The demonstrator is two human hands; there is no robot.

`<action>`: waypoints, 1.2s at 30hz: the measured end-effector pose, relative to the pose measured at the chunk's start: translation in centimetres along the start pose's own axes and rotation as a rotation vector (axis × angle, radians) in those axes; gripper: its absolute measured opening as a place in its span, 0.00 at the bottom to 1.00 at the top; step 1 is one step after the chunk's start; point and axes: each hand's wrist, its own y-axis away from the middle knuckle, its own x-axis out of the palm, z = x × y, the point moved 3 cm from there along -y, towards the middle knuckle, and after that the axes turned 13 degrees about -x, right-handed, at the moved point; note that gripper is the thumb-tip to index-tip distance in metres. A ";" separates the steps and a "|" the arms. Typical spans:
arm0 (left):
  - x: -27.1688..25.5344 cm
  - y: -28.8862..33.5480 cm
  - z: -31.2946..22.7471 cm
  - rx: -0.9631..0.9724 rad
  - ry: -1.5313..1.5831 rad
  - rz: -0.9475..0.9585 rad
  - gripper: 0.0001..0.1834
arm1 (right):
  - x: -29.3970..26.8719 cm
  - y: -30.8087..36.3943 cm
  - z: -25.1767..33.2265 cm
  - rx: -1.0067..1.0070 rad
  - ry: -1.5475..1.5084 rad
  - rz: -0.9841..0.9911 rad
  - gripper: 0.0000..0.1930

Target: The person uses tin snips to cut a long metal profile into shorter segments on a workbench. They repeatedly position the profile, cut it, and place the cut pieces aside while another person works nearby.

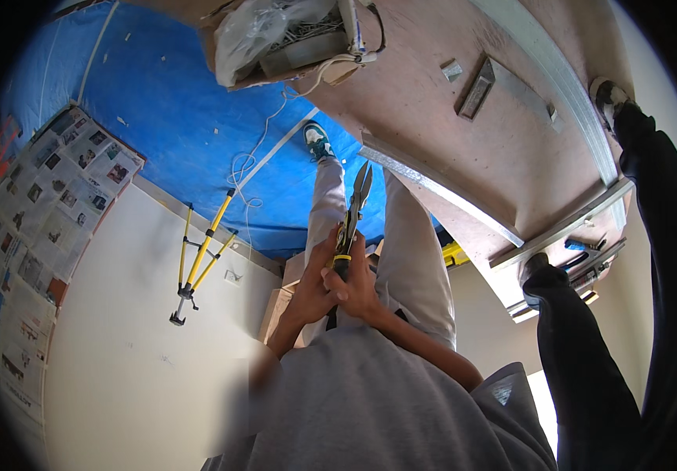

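Observation:
Metal-cutting snips (360,192) with long grey blades and black-and-yellow handles point away from me, in front of my body. The blades look nearly together. My left hand (312,286) is closed at the left side of the handles. On the other side, my right hand (360,289) wraps round the grips, its fingers meeting those of the left. Parts of the handles are hidden by my fingers. Beyond the snips, to the right, a galvanized metal channel (440,188) lies on a large brownish board (409,102).
A cardboard box (276,71) with plastic and loose fasteners stands at the far edge. A yellow tripod (205,251) and white cord (264,133) lie left, over a blue sheet (173,86). A person in black trousers (578,345) stands right, near another metal channel (562,224) and tools.

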 end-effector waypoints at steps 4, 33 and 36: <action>-0.3 -0.4 -0.4 -0.033 -0.038 0.012 0.67 | 0.1 -0.5 0.0 -0.041 -0.018 -0.015 0.45; -0.9 -2.4 -13.2 0.415 -0.725 -0.429 0.43 | 2.6 -1.5 -1.8 -0.203 0.728 -0.057 0.44; 6.4 -3.5 -16.4 0.596 -0.908 -0.090 0.31 | 2.3 -0.9 -2.3 -0.167 0.583 -0.077 0.43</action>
